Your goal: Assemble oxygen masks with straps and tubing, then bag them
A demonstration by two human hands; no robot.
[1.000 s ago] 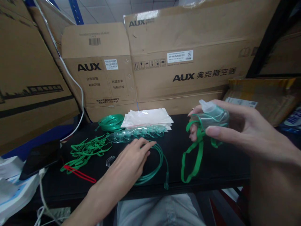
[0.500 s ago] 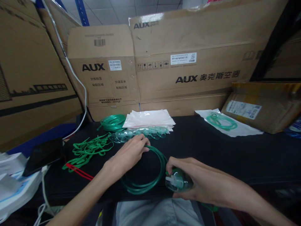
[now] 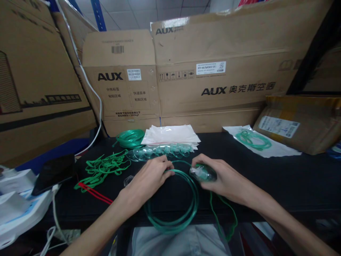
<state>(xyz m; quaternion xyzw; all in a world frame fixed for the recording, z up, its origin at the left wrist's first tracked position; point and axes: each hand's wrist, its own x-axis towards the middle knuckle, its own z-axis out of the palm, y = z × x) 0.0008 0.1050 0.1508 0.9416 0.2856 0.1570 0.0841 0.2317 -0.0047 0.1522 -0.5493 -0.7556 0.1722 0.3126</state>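
My left hand (image 3: 153, 173) pinches the top of a loose coil of green tubing (image 3: 195, 204), which hangs down over the table's front edge. My right hand (image 3: 229, 179) is wrapped round a clear green oxygen mask (image 3: 204, 173) with a whitish connector facing left. One strand of tubing runs across from the coil to the mask. From under my right hand a green elastic strap (image 3: 235, 220) dangles past the edge. Just behind my left hand lies a row of nested clear masks (image 3: 160, 150).
White paper pouches (image 3: 170, 135) and another tubing coil (image 3: 130, 138) are at the back. Tangled green straps (image 3: 106, 167) and red bands (image 3: 97, 194) lie left. A white pouch (image 3: 282, 151) with green tubing sits right, beside a cardboard box (image 3: 306, 137). Chargers (image 3: 18, 181) stand far left.
My right hand has lifted the mask upward and away from me, bringing the dangling strap into view. The tubing coil has slid nearer to me, over the edge, and my left hand has shifted slightly.
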